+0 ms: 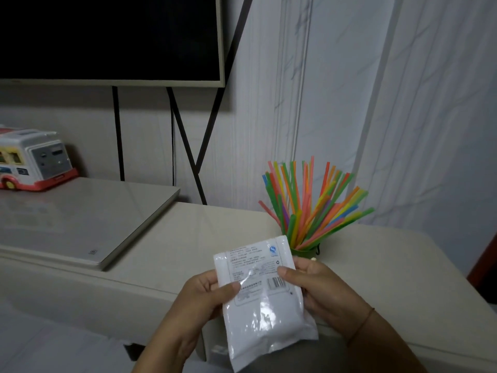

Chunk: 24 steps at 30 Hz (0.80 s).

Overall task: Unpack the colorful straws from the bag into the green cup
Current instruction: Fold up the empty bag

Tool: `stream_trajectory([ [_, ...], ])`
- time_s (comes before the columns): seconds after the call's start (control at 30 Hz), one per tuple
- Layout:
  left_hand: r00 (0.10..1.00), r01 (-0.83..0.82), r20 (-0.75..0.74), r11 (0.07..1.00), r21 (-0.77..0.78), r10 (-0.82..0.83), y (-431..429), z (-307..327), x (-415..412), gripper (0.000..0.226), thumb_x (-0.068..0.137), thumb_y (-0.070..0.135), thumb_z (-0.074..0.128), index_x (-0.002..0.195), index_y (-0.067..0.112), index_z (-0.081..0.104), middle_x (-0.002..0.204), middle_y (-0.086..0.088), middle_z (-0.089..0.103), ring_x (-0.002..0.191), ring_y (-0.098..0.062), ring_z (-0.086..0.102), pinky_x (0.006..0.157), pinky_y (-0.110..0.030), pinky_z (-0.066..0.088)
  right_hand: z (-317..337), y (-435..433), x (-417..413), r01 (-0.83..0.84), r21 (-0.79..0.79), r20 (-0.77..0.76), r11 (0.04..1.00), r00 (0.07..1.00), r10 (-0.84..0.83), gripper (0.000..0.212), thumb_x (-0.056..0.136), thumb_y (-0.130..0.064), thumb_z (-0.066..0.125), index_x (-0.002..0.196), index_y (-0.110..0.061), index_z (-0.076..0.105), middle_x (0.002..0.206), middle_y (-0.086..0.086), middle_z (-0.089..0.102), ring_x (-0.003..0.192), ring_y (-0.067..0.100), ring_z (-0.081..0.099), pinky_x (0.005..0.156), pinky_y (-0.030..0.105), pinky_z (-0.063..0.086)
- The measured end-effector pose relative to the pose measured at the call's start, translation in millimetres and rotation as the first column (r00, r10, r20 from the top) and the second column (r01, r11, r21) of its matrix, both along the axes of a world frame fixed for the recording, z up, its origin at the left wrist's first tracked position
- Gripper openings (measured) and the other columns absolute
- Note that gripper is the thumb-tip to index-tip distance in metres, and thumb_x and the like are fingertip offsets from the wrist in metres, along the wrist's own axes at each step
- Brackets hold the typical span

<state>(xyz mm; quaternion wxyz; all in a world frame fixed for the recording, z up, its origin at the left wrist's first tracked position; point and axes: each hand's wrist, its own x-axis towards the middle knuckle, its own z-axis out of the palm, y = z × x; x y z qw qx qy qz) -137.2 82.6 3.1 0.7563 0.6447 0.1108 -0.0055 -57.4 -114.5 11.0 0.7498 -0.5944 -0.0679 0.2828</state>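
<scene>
Left hand (204, 297) and right hand (320, 286) both grip a flat white bag (265, 300), thumbs on its printed side, above the table (172, 243); just behind it, colorful straws (309, 203) fan out of a green cup (305, 253); toy bus (32, 160) far left, TV (107, 36) above.

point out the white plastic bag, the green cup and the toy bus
white plastic bag (265, 300), head view, on its printed middle panel
green cup (305, 253), head view, on its visible rim edge
red and white toy bus (35, 160), head view, on its rear end
</scene>
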Motion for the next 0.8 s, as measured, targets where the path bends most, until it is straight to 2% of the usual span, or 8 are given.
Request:
stream_trajectory([
  [0.07, 1.000, -0.003, 0.021, 1.000, -0.008, 0.004, -5.1, 3.8, -0.5, 0.025, 0.081, 0.000, 0.064, 0.105, 0.001, 0.072, 0.099, -0.018, 0.074, 0.089, -0.030, 0.072, 0.071, -0.029, 0.058, 12.8, -9.5, -6.3, -0.151, -0.038, 0.006, 0.988, 0.989, 0.151, 0.038, 0.085, -0.002, 0.061, 0.123, 0.001, 0.057, 0.116, 0.020, 0.067, 0.108, 0.033, 0.064, 0.088, 0.037, 0.056],
  [0.13, 0.998, 0.034, 0.044, 0.999, -0.020, -0.033, -16.8, 8.9, 0.7, 0.028, 0.080, 0.003, 0.065, 0.108, 0.002, 0.071, 0.101, -0.017, 0.074, 0.091, -0.030, 0.072, 0.074, -0.030, 0.057, 25.2, -25.9, -11.7, -0.193, -0.137, 0.079, 0.972, 0.976, 0.205, 0.040, 0.084, -0.004, 0.064, 0.123, -0.005, 0.059, 0.119, 0.014, 0.067, 0.109, 0.030, 0.064, 0.092, 0.039, 0.053],
  [0.2, 0.990, 0.134, 0.051, 0.990, -0.051, -0.131, -35.8, 14.4, 2.8, 0.033, 0.080, 0.008, 0.066, 0.113, 0.006, 0.069, 0.106, -0.014, 0.073, 0.098, -0.030, 0.070, 0.080, -0.033, 0.056, 34.3, -48.2, -15.4, -0.073, -0.234, 0.168, 0.969, 0.979, 0.114, 0.040, 0.082, -0.008, 0.067, 0.121, -0.010, 0.061, 0.118, 0.009, 0.069, 0.107, 0.025, 0.066, 0.095, 0.041, 0.052],
  [0.33, 0.910, 0.415, 0.036, 0.906, -0.081, -0.414, -89.1, 22.7, 5.6, 0.042, 0.080, 0.011, 0.072, 0.121, 0.015, 0.064, 0.117, -0.008, 0.070, 0.109, -0.025, 0.067, 0.093, -0.036, 0.052, 43.6, -103.6, -28.4, 0.126, -0.256, 0.257, 0.958, 0.965, -0.058, 0.038, 0.080, -0.010, 0.069, 0.118, -0.009, 0.063, 0.115, 0.007, 0.070, 0.104, 0.024, 0.067, 0.092, 0.039, 0.054],
  [0.43, 0.890, 0.455, 0.015, 0.890, -0.025, -0.455, -130.2, 19.5, 14.7, 0.043, 0.078, 0.008, 0.074, 0.119, 0.012, 0.066, 0.113, -0.008, 0.072, 0.105, -0.025, 0.068, 0.090, -0.037, 0.052, 42.6, -145.4, -41.5, 0.227, -0.275, 0.264, 0.934, 0.952, -0.154, 0.028, 0.083, -0.016, 0.065, 0.111, -0.017, 0.065, 0.107, 0.000, 0.074, 0.097, 0.018, 0.070, 0.079, 0.028, 0.058],
  [0.5, 0.895, 0.445, 0.018, 0.895, 0.021, -0.446, -158.0, 17.9, 23.6, 0.036, 0.080, 0.000, 0.069, 0.115, 0.008, 0.068, 0.109, -0.010, 0.073, 0.101, -0.027, 0.069, 0.086, -0.036, 0.054, 39.9, -172.7, -50.7, 0.271, -0.287, 0.258, 0.919, 0.946, -0.198, 0.029, 0.082, -0.026, 0.065, 0.110, -0.020, 0.064, 0.106, -0.003, 0.074, 0.096, 0.016, 0.070, 0.079, 0.028, 0.058],
  [0.63, 0.859, 0.509, -0.011, 0.852, 0.127, -0.512, -221.3, 18.7, 41.1, 0.027, 0.081, 0.002, 0.069, 0.107, 0.011, 0.072, 0.104, -0.009, 0.075, 0.096, -0.026, 0.071, 0.085, -0.038, 0.055, 29.6, -230.9, -73.5, 0.410, -0.223, 0.201, 0.885, 0.907, -0.369, 0.035, 0.077, -0.025, 0.066, 0.112, -0.018, 0.064, 0.108, 0.001, 0.073, 0.099, 0.020, 0.070, 0.086, 0.035, 0.056],
  [0.8, 0.747, 0.657, -0.061, 0.720, 0.224, -0.662, -317.7, 11.7, 57.2, 0.025, 0.080, 0.011, 0.073, 0.104, 0.018, 0.071, 0.105, 0.000, 0.074, 0.095, -0.018, 0.071, 0.088, -0.038, 0.056, 5.3, -306.7, -103.2, 0.665, -0.049, 0.105, 0.745, 0.746, -0.658, 0.024, 0.086, -0.008, 0.057, 0.109, -0.008, 0.065, 0.104, 0.008, 0.074, 0.093, 0.020, 0.071, 0.068, 0.026, 0.059],
])
